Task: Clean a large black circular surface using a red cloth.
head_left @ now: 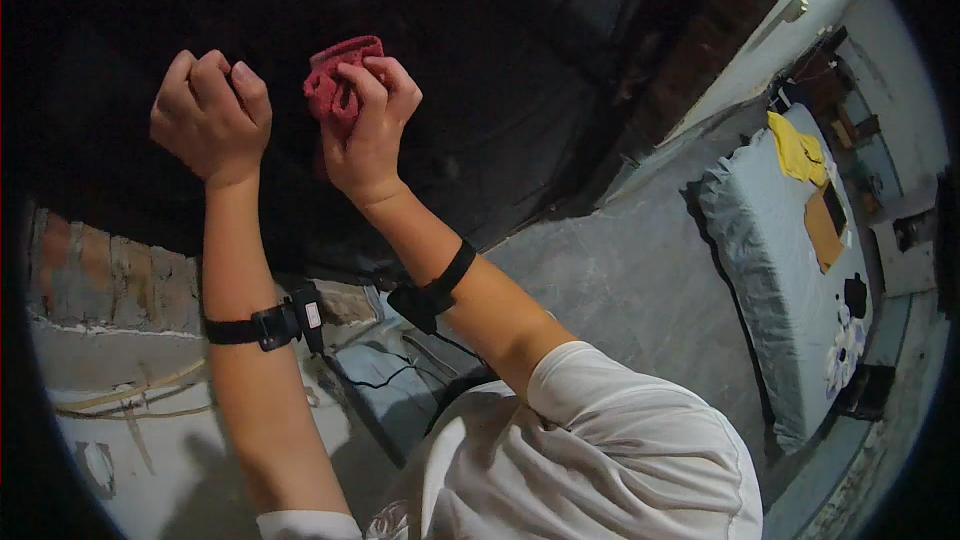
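A crumpled red cloth (345,70) is gripped in my right hand (372,130), its fingers curled over it and its folded edge sticking up past them. Just left of it, my left hand (213,120) is raised with the fingers bent into a loose fist. The inside of that fist faces away, so anything in it is hidden. Both hands are held up against a large dark surface (480,90), too dim to make out clearly. A small gap separates the two hands.
Black straps with small devices (290,322) circle both forearms, and a thin cable (370,382) hangs from one. At right stands a bed with a pale blue sheet (765,240), bearing a yellow cloth (797,150) and brown cardboard (823,228). Brickwork (110,275) shows at left.
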`<control>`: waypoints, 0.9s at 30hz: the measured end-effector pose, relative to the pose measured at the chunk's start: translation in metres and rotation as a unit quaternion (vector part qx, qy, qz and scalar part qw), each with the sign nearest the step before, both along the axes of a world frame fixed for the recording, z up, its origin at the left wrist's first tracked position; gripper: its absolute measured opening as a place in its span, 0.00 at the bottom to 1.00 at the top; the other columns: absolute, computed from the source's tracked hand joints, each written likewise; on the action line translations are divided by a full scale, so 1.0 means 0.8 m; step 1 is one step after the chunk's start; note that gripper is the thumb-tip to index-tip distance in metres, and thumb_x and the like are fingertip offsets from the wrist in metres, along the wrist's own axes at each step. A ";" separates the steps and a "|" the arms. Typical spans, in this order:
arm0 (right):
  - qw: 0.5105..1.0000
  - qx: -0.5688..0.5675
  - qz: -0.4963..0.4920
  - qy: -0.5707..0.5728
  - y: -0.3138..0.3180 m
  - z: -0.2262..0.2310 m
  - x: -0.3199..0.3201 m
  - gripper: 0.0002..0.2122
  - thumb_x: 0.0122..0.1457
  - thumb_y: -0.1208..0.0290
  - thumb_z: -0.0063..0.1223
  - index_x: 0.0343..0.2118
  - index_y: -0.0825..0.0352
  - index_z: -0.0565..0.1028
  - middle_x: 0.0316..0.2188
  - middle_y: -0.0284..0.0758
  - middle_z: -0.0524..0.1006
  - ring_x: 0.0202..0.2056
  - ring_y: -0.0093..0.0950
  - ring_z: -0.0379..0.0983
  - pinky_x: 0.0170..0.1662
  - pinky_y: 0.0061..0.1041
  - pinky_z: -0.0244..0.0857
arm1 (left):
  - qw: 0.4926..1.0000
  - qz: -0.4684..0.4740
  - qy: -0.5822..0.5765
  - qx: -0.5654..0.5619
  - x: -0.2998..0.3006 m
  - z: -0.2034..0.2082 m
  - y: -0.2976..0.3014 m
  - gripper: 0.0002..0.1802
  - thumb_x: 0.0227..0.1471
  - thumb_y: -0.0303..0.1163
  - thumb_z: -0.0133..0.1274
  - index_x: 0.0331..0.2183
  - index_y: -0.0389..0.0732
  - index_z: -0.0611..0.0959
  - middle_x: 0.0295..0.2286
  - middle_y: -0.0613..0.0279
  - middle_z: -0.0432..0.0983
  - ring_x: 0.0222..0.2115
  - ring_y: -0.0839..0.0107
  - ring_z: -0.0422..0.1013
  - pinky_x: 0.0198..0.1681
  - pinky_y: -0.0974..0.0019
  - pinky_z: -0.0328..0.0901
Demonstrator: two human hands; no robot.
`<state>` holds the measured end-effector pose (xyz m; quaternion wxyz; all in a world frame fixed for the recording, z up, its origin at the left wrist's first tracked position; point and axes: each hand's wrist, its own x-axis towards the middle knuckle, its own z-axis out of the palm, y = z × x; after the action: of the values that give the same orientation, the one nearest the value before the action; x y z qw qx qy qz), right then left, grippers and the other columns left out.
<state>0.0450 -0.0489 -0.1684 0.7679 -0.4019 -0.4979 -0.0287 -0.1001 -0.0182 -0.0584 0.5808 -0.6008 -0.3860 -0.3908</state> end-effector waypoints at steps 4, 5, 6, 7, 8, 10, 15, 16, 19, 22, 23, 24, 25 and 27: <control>0.996 0.064 -0.025 -0.052 0.017 -0.025 0.009 0.34 0.43 0.78 0.73 0.57 0.57 0.72 0.57 0.43 0.66 0.58 0.46 0.62 0.61 0.44 0.60 | 1.000 0.016 0.008 0.003 -0.005 0.004 -0.006 0.10 0.61 0.46 0.50 0.37 0.53 0.79 0.47 0.68 0.71 0.47 0.66 0.69 0.50 0.55 0.64; 0.994 0.073 -0.031 -0.081 0.018 -0.033 0.018 0.34 0.42 0.76 0.75 0.56 0.55 0.73 0.56 0.41 0.67 0.58 0.46 0.62 0.60 0.44 0.61 | 1.000 0.011 0.004 -0.004 -0.007 0.003 -0.006 0.10 0.61 0.45 0.51 0.38 0.53 0.80 0.49 0.66 0.70 0.48 0.65 0.69 0.50 0.54 0.63; 0.992 0.066 -0.041 -0.100 0.020 -0.046 0.024 0.35 0.40 0.75 0.76 0.55 0.52 0.74 0.56 0.40 0.67 0.57 0.45 0.63 0.59 0.44 0.61 | 1.000 0.008 0.003 -0.008 -0.012 0.003 -0.007 0.11 0.60 0.45 0.52 0.40 0.52 0.81 0.51 0.65 0.70 0.49 0.64 0.69 0.51 0.53 0.63; 0.992 0.067 -0.037 -0.100 0.023 -0.061 0.035 0.35 0.40 0.75 0.76 0.55 0.52 0.74 0.56 0.40 0.67 0.57 0.45 0.63 0.59 0.44 0.61 | 1.000 0.012 0.002 -0.008 -0.014 0.002 -0.006 0.11 0.60 0.45 0.52 0.40 0.52 0.81 0.51 0.65 0.70 0.49 0.64 0.69 0.51 0.53 0.63; 0.989 0.062 -0.035 -0.132 0.025 -0.076 0.049 0.35 0.39 0.75 0.76 0.54 0.51 0.75 0.56 0.39 0.68 0.57 0.45 0.63 0.59 0.44 0.61 | 1.000 0.011 0.005 -0.010 -0.015 0.002 -0.005 0.11 0.61 0.45 0.52 0.40 0.51 0.81 0.51 0.65 0.70 0.49 0.64 0.69 0.51 0.53 0.63; 0.981 0.048 -0.041 -0.185 0.026 -0.107 0.086 0.35 0.38 0.74 0.76 0.53 0.50 0.75 0.55 0.38 0.68 0.56 0.44 0.64 0.58 0.44 0.61 | 1.000 0.011 0.006 -0.012 -0.015 -0.003 -0.003 0.12 0.61 0.45 0.52 0.40 0.50 0.81 0.51 0.65 0.69 0.49 0.64 0.69 0.51 0.53 0.62; 0.955 0.013 -0.052 -0.292 0.034 -0.164 0.177 0.33 0.39 0.72 0.75 0.52 0.43 0.78 0.55 0.31 0.69 0.55 0.42 0.64 0.57 0.40 0.66 | 1.000 -0.006 -0.005 -0.004 -0.025 -0.003 -0.008 0.11 0.60 0.45 0.52 0.38 0.51 0.81 0.49 0.65 0.71 0.48 0.66 0.68 0.52 0.55 0.58; 0.955 0.016 -0.049 -0.292 0.035 -0.167 0.193 0.33 0.39 0.72 0.75 0.52 0.43 0.78 0.55 0.31 0.69 0.55 0.42 0.64 0.57 0.40 0.66 | 1.000 -0.014 -0.001 0.003 -0.033 -0.002 -0.005 0.12 0.60 0.45 0.53 0.38 0.49 0.81 0.49 0.63 0.72 0.50 0.64 0.68 0.54 0.54 0.57; 0.921 0.037 -0.007 -0.389 0.043 -0.167 0.233 0.28 0.46 0.68 0.71 0.53 0.40 0.78 0.55 0.28 0.70 0.55 0.39 0.65 0.55 0.39 0.68 | 1.000 -0.007 -0.007 -0.007 -0.052 -0.005 -0.012 0.13 0.61 0.46 0.52 0.39 0.47 0.81 0.49 0.62 0.72 0.51 0.63 0.68 0.54 0.54 0.58; 0.873 0.088 -0.007 -0.480 0.053 -0.149 0.263 0.22 0.53 0.60 0.65 0.53 0.35 0.77 0.53 0.26 0.73 0.53 0.33 0.70 0.52 0.37 0.69 | 1.000 0.027 0.001 -0.006 -0.073 0.005 -0.022 0.14 0.62 0.45 0.52 0.38 0.45 0.80 0.49 0.59 0.72 0.52 0.61 0.68 0.56 0.52 0.57; 0.873 0.097 0.001 -0.478 0.055 -0.143 0.270 0.22 0.53 0.60 0.65 0.53 0.35 0.77 0.53 0.26 0.73 0.53 0.33 0.70 0.52 0.37 0.69 | 0.999 0.049 0.008 -0.008 -0.081 0.007 -0.027 0.14 0.63 0.44 0.52 0.38 0.44 0.80 0.50 0.58 0.72 0.52 0.60 0.68 0.56 0.51 0.57; 0.860 0.106 0.013 -0.499 0.061 -0.140 0.286 0.22 0.53 0.60 0.65 0.53 0.36 0.77 0.54 0.26 0.73 0.53 0.33 0.70 0.52 0.37 0.69 | 0.998 0.051 -0.021 -0.030 -0.058 0.005 -0.030 0.13 0.62 0.42 0.53 0.41 0.42 0.79 0.50 0.56 0.71 0.53 0.59 0.67 0.56 0.50 0.57; 0.847 0.114 0.030 -0.518 0.064 -0.137 0.302 0.22 0.54 0.60 0.65 0.53 0.36 0.77 0.54 0.26 0.73 0.53 0.32 0.71 0.52 0.37 0.69 | 0.998 0.052 -0.022 -0.027 -0.041 -0.001 -0.035 0.13 0.62 0.42 0.53 0.41 0.42 0.79 0.50 0.56 0.71 0.53 0.59 0.67 0.56 0.50 0.57; 0.828 0.116 0.026 -0.548 0.070 -0.125 0.340 0.22 0.55 0.60 0.63 0.55 0.36 0.75 0.55 0.25 0.73 0.53 0.31 0.72 0.52 0.37 0.69 | 0.992 0.064 -0.094 -0.060 -0.007 -0.019 -0.042 0.15 0.62 0.39 0.54 0.45 0.41 0.77 0.51 0.55 0.71 0.54 0.58 0.66 0.57 0.50 0.57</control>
<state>0.3166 0.0075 -0.2685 0.4099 -0.2152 -0.8403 -0.2822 -0.1055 -0.0518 -0.0732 0.5283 -0.5697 -0.4991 -0.3837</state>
